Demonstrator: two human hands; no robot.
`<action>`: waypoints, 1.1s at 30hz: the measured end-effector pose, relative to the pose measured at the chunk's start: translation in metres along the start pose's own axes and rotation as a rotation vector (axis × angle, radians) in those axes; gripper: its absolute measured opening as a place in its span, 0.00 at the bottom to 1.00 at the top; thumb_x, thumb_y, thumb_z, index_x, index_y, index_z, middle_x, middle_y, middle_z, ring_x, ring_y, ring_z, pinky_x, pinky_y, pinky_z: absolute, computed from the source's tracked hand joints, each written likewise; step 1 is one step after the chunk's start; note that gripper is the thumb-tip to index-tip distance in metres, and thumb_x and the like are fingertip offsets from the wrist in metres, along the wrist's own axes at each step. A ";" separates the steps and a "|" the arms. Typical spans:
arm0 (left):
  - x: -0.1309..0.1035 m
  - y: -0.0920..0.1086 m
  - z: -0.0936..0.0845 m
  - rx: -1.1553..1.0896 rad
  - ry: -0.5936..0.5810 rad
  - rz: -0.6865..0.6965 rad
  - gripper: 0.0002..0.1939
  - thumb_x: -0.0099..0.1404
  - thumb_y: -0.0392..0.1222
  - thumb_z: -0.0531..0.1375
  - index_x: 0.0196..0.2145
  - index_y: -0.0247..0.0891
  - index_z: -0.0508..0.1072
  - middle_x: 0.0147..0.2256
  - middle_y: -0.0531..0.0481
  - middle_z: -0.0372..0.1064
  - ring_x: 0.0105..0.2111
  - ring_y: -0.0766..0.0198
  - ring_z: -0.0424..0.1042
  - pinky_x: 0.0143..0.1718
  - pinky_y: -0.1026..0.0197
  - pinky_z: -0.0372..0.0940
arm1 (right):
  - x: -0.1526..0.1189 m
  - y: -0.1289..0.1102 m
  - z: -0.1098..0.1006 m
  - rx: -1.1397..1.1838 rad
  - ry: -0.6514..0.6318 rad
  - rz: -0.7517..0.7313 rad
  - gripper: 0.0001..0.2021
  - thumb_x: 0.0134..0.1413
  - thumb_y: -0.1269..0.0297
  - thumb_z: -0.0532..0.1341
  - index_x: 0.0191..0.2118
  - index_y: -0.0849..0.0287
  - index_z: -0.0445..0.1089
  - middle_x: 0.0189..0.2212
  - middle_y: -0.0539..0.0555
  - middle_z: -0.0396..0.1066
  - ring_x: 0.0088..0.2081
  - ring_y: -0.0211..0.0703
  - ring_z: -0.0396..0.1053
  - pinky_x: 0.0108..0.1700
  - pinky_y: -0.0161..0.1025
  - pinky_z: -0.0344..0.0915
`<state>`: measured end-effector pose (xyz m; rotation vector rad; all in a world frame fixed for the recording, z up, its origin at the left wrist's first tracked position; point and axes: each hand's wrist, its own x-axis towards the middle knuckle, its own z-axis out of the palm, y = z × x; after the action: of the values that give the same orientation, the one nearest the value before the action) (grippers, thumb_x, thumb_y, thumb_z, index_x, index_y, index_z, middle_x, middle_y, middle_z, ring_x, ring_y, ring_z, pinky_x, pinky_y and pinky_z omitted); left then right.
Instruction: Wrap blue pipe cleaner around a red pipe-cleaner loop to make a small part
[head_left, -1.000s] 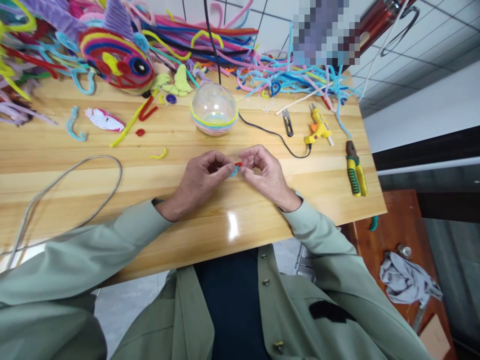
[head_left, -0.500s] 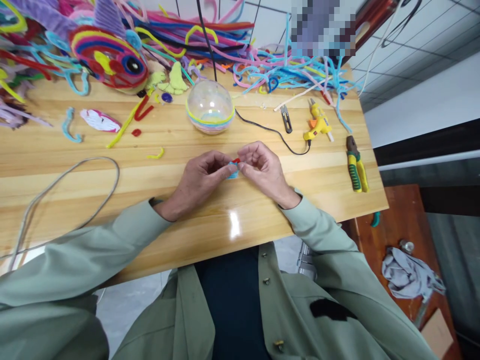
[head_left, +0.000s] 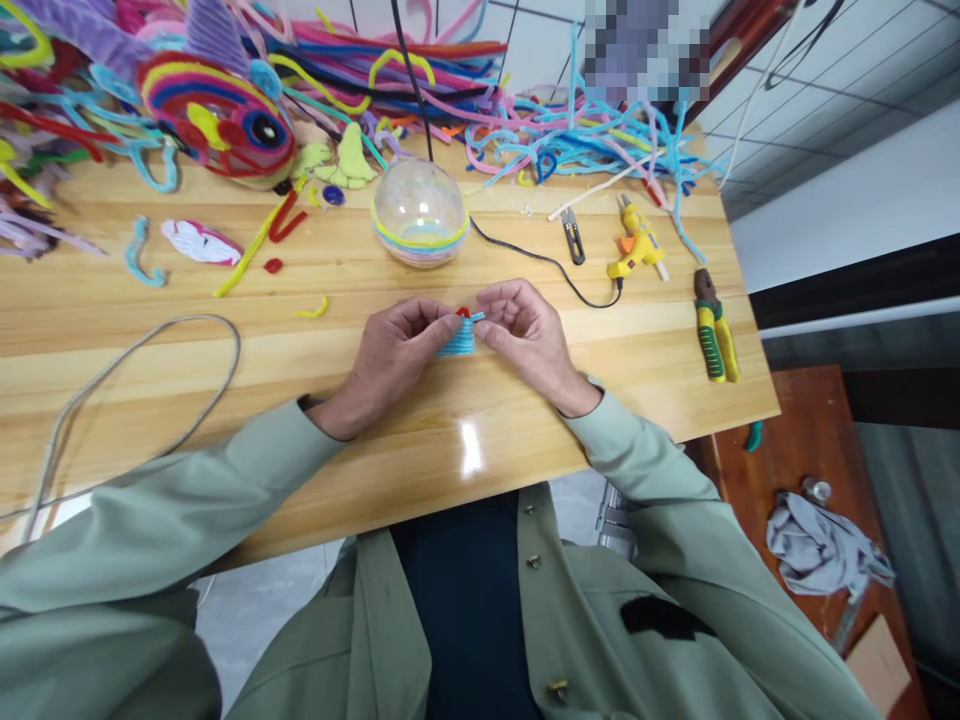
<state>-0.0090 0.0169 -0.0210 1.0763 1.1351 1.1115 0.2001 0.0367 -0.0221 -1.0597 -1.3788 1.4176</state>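
A small light blue pipe-cleaner piece [head_left: 457, 345], laid in close parallel rows, is held just above the table in front of me. A red pipe-cleaner bit [head_left: 463, 311] curves up at its top edge, and a short blue end sticks out to the right. My left hand [head_left: 401, 350] pinches the piece from the left, thumb in front, covering part of it. My right hand [head_left: 529, 335] is curled at the right side, thumb and fingertips around the blue end; the exact contact is partly hidden.
Beyond my hands stands a clear plastic ball [head_left: 421, 212] banded with pipe cleaners. To the right lie thread snips [head_left: 574, 238], a yellow glue gun [head_left: 636, 245] with its cord, and pliers [head_left: 715, 328]. Pipe cleaners [head_left: 585, 145] and a colourful fish-like figure [head_left: 225, 115] line the back. A grey cable [head_left: 232, 350] loops at left.
More of the blue piece now shows between my hands. The red bit has shifted left and up, away from my right fingertips, and a blue end now points toward them.
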 end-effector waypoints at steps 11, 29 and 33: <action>-0.002 -0.003 0.003 0.007 0.001 0.014 0.22 0.61 0.65 0.81 0.32 0.45 0.86 0.34 0.48 0.83 0.35 0.56 0.75 0.38 0.53 0.72 | -0.002 0.003 0.007 -0.070 0.042 -0.035 0.27 0.57 0.39 0.81 0.48 0.52 0.74 0.36 0.47 0.77 0.37 0.39 0.73 0.43 0.40 0.77; 0.001 -0.002 0.002 -0.044 -0.017 -0.004 0.23 0.60 0.64 0.82 0.32 0.44 0.83 0.34 0.48 0.82 0.34 0.57 0.76 0.37 0.54 0.71 | 0.001 0.007 0.004 0.108 0.055 0.041 0.27 0.55 0.36 0.80 0.46 0.52 0.77 0.37 0.49 0.80 0.38 0.42 0.78 0.47 0.42 0.79; 0.002 -0.003 0.002 -0.053 -0.002 0.000 0.22 0.59 0.62 0.82 0.33 0.44 0.83 0.34 0.49 0.81 0.35 0.58 0.75 0.38 0.54 0.71 | 0.005 0.009 -0.002 0.299 -0.036 0.236 0.27 0.56 0.35 0.80 0.42 0.53 0.77 0.33 0.49 0.79 0.35 0.40 0.77 0.40 0.39 0.78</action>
<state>-0.0063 0.0181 -0.0238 1.0359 1.0981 1.1342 0.2006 0.0422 -0.0316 -1.0260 -1.0485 1.7591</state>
